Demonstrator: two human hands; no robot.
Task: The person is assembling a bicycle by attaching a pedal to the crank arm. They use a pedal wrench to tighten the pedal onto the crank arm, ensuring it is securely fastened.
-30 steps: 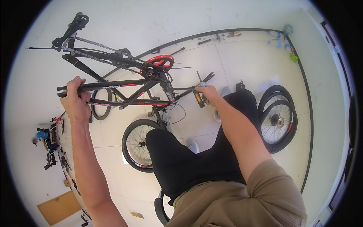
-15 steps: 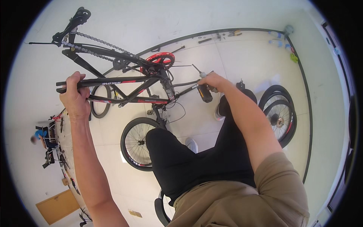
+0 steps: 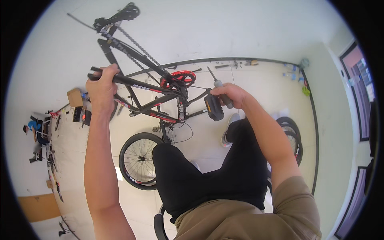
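A black bicycle frame with red and white trim has its rear end raised with no wheel in it. Around that end, on the bare frame tubes, my left hand is closed. My right hand grips a screwdriver with a grey handle, its shaft pointing up and away. Beside those fingers is a black pedal with an orange reflector; the thumb side of the hand touches it. A red chainring and a loose-hanging chain lead to the rear derailleur. The front wheel is left of my knee.
Loose wheels lie on the floor at right, partly behind my arm. Tools, including pliers, line the far wall with bottles at the corner. At far left a person in blue sits near scattered parts; an open cardboard box is nearer.
The frame's rear end and my left hand have shifted right in view. The pedal sits more upright beside my right hand, which still holds the screwdriver. My view has also turned.
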